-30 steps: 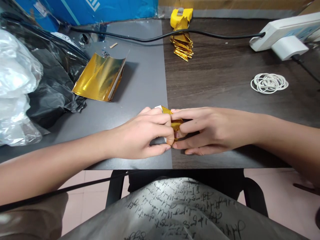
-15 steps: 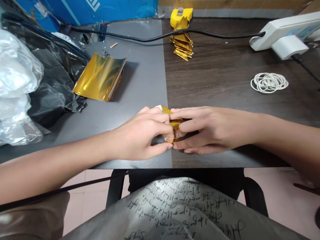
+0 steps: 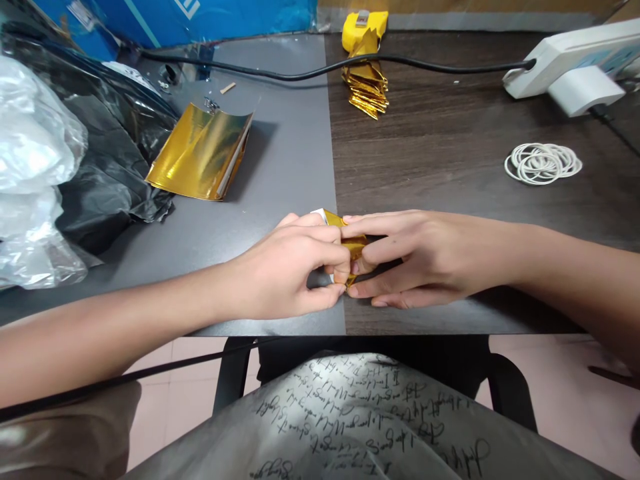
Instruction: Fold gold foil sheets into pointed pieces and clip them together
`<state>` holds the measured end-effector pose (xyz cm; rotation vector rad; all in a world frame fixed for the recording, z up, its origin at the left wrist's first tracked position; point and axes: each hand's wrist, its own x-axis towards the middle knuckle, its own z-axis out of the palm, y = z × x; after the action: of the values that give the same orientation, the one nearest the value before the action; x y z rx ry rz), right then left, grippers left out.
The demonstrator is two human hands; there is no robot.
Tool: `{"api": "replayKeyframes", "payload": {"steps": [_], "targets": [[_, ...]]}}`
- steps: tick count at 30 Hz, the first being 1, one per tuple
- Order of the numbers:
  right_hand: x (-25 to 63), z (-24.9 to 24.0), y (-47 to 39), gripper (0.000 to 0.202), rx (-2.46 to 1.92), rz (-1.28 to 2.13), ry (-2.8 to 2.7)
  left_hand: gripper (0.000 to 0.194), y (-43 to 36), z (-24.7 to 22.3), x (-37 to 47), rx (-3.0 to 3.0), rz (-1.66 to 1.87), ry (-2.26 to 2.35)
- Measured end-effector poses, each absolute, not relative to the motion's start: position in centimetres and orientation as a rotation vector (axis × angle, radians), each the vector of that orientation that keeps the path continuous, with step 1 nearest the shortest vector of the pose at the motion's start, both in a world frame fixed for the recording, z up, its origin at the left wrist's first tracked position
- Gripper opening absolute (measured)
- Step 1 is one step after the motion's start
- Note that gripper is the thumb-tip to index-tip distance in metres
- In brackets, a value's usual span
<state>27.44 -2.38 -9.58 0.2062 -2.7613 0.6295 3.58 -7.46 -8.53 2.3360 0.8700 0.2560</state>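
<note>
Curled and bunched, the fingers of my left hand [image 3: 285, 267] pinch the left side of a gold paper piece [image 3: 357, 247], my thumb reaching in along its near end. The piece is in front of me on the tabletop [image 3: 430, 133], close to its near edge, where the grey part meets the dark wood grain. It is small, shiny and creased, with a white corner poking out at the far left and another bit of white by my left fingertips. Most of it is hidden under my hands, so I cannot tell its full shape. From the right, the fingers of my right hand [image 3: 435, 257] are spread apart, some tips touching the piece; whether they pinch it, I cannot tell.

At the far left, a clear plastic bag [image 3: 37, 133] lies crumpled against a black plastic bag [image 3: 105, 180]. Next come gold sheets [image 3: 200, 153], stacked and slightly bowed, with pale layers at their right side. Farther right, folded gold pieces [image 3: 367, 90] lie in an overlapping row beside a yellow tape measure [image 3: 365, 30], with a black cable [image 3: 290, 77] running across them. Rightmost are a loose heap of white rubber bands [image 3: 543, 163] and, beyond it, a white power strip [image 3: 575, 50] with a plug [image 3: 585, 90] in it.
</note>
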Motion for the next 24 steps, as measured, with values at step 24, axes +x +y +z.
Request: {"api": "replayKeyframes", "payload": {"steps": [24], "targets": [[27.35, -9.60, -2.58, 0.026, 0.184, 0.597, -2.766, 0.007, -7.19, -8.79, 3.84, 2.288, 0.315, 0.861]]}}
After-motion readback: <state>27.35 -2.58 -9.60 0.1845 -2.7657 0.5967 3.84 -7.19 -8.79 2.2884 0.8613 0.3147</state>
